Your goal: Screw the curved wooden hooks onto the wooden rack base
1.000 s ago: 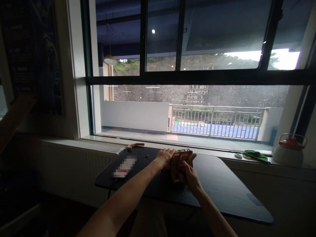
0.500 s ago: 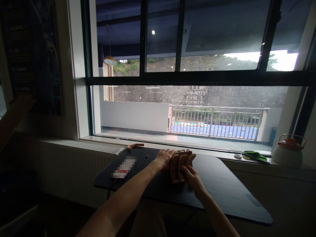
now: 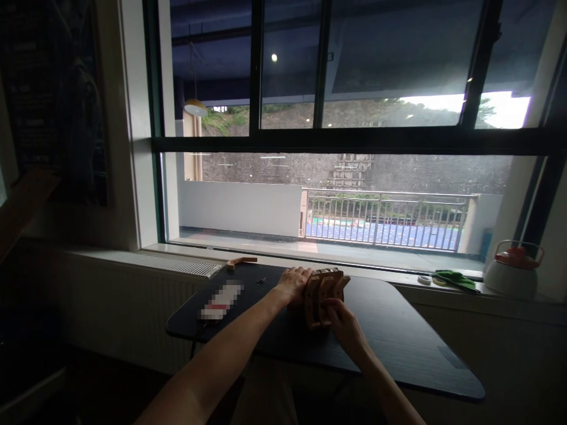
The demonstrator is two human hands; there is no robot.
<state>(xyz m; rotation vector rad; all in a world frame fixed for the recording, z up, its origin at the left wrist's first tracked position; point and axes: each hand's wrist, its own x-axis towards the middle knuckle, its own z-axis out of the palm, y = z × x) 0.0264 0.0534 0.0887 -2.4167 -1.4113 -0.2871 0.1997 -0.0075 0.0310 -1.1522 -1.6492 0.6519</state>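
A brown wooden assembly (image 3: 313,295) with several curved, angled slats stands on the dark table, a little right of its middle. My left hand (image 3: 294,283) is closed over its left upper side, fingers toward the window. At its near right side my right hand (image 3: 342,319) is closed, thumb and fingers pinched together against the slats. What lies between those fingertips, if anything, is too dark and small to make out. A loose angled wooden piece (image 3: 241,262) lies at the table's far left edge. Some tiny dark pieces (image 3: 261,281), perhaps screws, lie nearer.
The dark table (image 3: 411,348) stands against the window sill. A blurred-out flat item (image 3: 221,300) lies on its left part. On the sill are a green glove or cloth (image 3: 456,280), a roll of tape (image 3: 424,280) and a kettle (image 3: 511,274). Another person's arm (image 3: 26,200) shows far left.
The view has shifted very slightly. My right fingertips have moved a little on the slats; my left hand stays in place on the wooden assembly.
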